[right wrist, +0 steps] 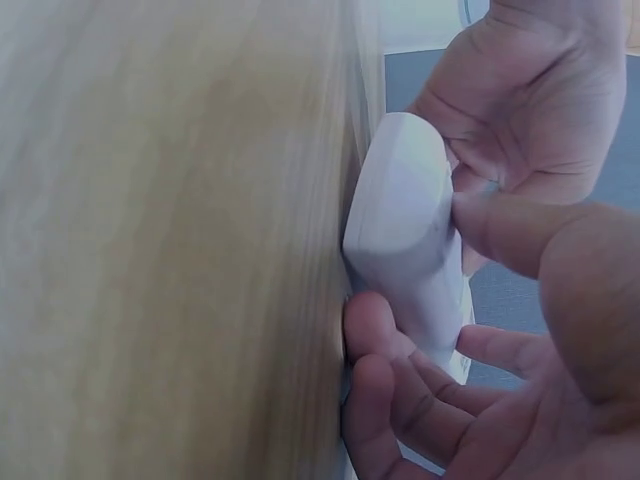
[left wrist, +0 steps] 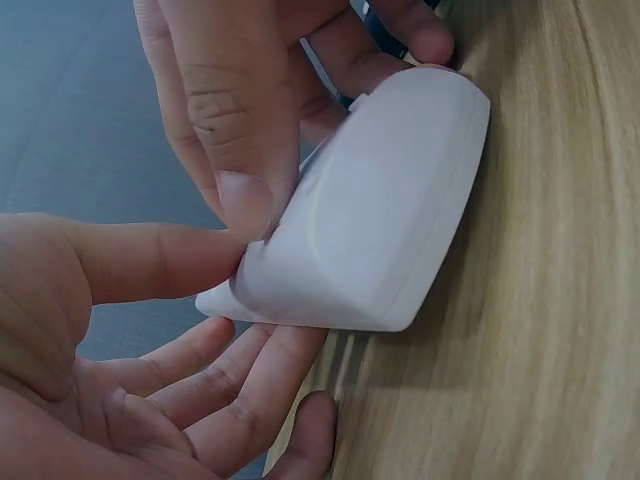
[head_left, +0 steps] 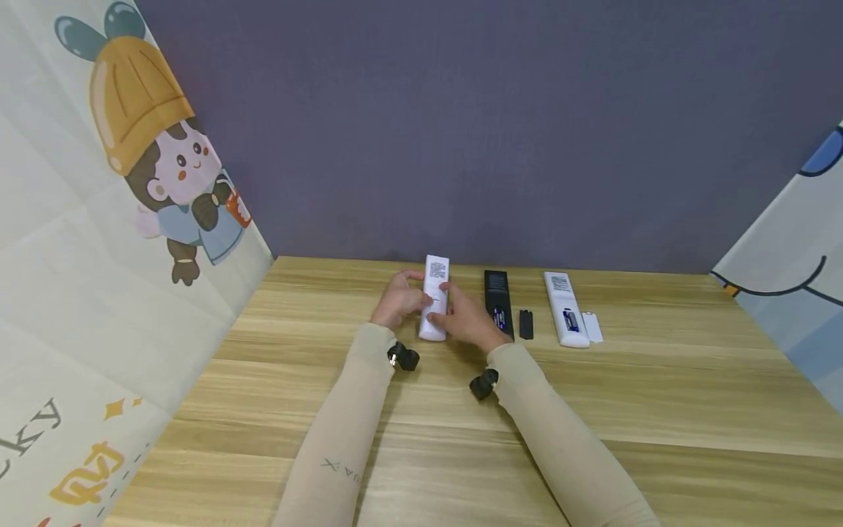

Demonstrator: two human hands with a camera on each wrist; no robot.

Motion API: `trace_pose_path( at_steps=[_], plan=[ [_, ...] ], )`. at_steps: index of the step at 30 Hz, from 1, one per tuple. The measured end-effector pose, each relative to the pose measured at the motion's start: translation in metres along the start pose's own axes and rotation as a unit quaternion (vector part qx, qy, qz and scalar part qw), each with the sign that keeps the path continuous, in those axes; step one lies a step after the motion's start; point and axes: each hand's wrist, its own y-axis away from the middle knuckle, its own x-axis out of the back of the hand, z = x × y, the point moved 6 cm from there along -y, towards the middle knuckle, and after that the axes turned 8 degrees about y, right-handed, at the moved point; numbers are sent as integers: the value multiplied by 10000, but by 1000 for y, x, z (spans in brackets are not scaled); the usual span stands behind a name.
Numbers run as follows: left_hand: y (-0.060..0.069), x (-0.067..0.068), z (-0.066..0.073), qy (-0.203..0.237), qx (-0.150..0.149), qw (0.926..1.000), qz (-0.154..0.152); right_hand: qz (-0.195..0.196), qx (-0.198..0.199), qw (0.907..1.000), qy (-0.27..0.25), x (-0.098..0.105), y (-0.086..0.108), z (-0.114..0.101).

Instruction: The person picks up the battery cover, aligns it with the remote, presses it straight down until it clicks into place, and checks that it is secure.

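A white remote control (head_left: 436,272), its back with the printed label facing up, is between my two hands near the table's far edge. My left hand (head_left: 397,300) grips its left side, the thumb pressed on the back face and fingers reaching beneath in the left wrist view. From the right, my right hand (head_left: 469,320) holds it with the thumb on the back (right wrist: 400,210) and fingers curled along the side. Both thumbs are close together near the middle of the remote. The thumbs partly hide the battery cover area.
A black remote (head_left: 497,289), partly behind my right hand, shows blue batteries in its uncovered compartment. Its black cover (head_left: 526,324) lies beside it. Farther right, another white remote (head_left: 562,293) holds blue batteries, with a white cover (head_left: 593,327) alongside. A dark upright panel (head_left: 487,146) borders the wooden table.
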Motion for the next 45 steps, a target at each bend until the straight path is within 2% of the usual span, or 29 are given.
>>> trace_pose_path(
  at_steps=[14,22,35,45],
  plan=[
    [0,-1,-1,-413,-27,9989,223,-238,244,9994,-32,-4,0,-2],
    [-2,-2,-2,-488,-160,9982,296,-679,305,9972,-112,-5,-1,0],
    [-2,0,-4,-672,9,9970,370,-662,277,9974,-109,-6,0,-2],
    [1,2,0,-1186,-252,9905,649,-499,400,9979,33,-7,-2,-2]
  ],
)
